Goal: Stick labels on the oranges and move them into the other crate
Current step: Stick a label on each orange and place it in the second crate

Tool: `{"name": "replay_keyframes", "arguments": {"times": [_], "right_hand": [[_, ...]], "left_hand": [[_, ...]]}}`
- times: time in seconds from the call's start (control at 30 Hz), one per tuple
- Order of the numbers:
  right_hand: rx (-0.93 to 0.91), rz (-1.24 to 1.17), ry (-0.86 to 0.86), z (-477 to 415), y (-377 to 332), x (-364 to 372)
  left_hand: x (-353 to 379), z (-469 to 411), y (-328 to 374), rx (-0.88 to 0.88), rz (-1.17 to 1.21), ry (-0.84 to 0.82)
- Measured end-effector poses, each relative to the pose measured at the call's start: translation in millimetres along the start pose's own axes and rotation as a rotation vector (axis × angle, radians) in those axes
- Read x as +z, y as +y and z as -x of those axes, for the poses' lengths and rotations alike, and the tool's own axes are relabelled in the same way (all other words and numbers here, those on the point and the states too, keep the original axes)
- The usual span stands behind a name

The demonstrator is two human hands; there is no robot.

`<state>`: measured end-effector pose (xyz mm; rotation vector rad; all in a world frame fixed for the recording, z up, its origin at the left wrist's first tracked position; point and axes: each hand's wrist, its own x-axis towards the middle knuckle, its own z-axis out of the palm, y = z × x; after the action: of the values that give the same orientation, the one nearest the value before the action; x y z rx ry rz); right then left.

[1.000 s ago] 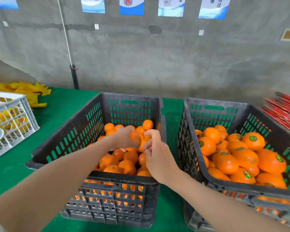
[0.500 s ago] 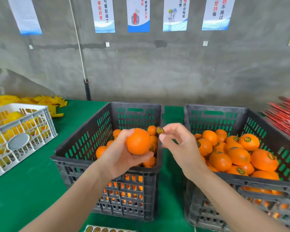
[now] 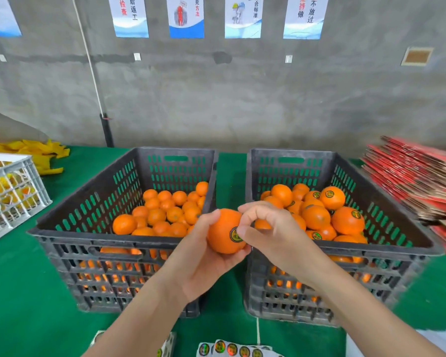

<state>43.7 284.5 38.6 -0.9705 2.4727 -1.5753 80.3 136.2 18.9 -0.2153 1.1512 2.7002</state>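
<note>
Rearmost, grey wall [image 3: 242, 99] across the whole background. Below it, green counter [image 3: 16, 292] carrying everything else.

Centre left, dark left crate [image 3: 101, 242], part filled with bare oranges [image 3: 165, 210]. Just beside it, across a narrow strip of green, matching right crate [image 3: 386, 249] with labelled oranges [image 3: 332, 217], round stickers visible on several.

At the far right edge, red stack [image 3: 417, 176] of flat sheets, blurred. At the far left edge, white crate [image 3: 18, 191] with yellow contents, cut off by the frame. Behind that, yellow heap [image 3: 44, 153] lying on the counter against the wall. Along the top, four posters [image 3: 186, 16], cropped.

Foreground, left hand [image 3: 204, 264] palm up, fingers and thumb wrapped round one orange [image 3: 223, 231] from below and from the left. Orange held in the air in front of the gap between the two crates, level with their near rims, touching neither. Right hand [image 3: 276, 233] close against the fruit's right side, fingers curled over, thumb tip pressed on the right edge of a round dark label [image 3: 236, 234] stuck on the near face.

At the bottom edge, label sheets [image 3: 232, 349] flat on the counter, partly out of frame.
</note>
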Motion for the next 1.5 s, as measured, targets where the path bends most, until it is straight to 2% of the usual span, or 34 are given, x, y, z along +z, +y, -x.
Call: {"name": "replay_keyframes", "arguments": {"times": [0.23,0.33,0.43,0.5,0.6,0.7,0.83,0.9,0.93,1.0,1.03,1.17,1.37,1.43,1.5], "right_hand": [[-0.227,0.281,0.088,13.1,1.9,1.0],[-0.238,0.337,0.090,15.7,3.3,1.7],[-0.159,0.219,0.125,15.5,8.1,-0.7],[-0.116,0.152,0.100,16.5,11.4,-4.4],[-0.213,0.322,0.047,17.6,17.0,-6.4],[-0.242,0.368,0.133,9.3,27.9,-20.8],[-0.081,0.327,0.277,-27.9,53.9,-57.6],[0.026,0.367,0.344,-59.3,75.7,-78.1],[0.088,0.399,0.365,-76.0,87.6,-88.6],[0.232,0.498,0.376,-108.1,113.6,-109.6],[0.300,0.563,0.357,-121.9,127.0,-118.4],[0.516,0.792,0.245,-153.8,177.5,-132.2],[0.597,0.788,0.055,-164.0,220.0,-123.0],[0.632,0.815,0.057,-163.1,221.4,-119.7],[0.592,0.877,0.163,-163.6,210.2,-115.3]], "left_hand": [[3.2,2.2,-14.9,0.002,0.034,-0.023],[1.3,0.8,-21.0,0.001,0.046,-0.009],[3.0,-2.9,-26.2,0.012,0.043,0.022],[8.2,-5.9,-28.9,0.035,-0.011,0.026],[20.8,-15.2,-31.4,0.093,-0.166,0.012],[30.9,-39.2,-31.3,0.154,-0.299,0.060],[47.6,-90.4,-31.3,0.317,-0.626,0.153],[47.6,-120.9,-32.1,0.526,-1.176,0.193],[45.8,-134.8,-33.6,0.565,-1.483,0.158],[42.0,-151.2,-37.1,0.483,-1.921,0.071],[40.0,-155.7,-38.5,0.413,-2.028,0.052],[37.2,-159.4,-41.7,0.395,-2.079,0.056],[39.8,-159.3,-42.7,0.415,-2.095,0.057],[40.6,-158.3,-42.0,0.414,-2.081,0.063],[43.7,-154.9,-42.0,0.445,-2.011,0.072]]}}
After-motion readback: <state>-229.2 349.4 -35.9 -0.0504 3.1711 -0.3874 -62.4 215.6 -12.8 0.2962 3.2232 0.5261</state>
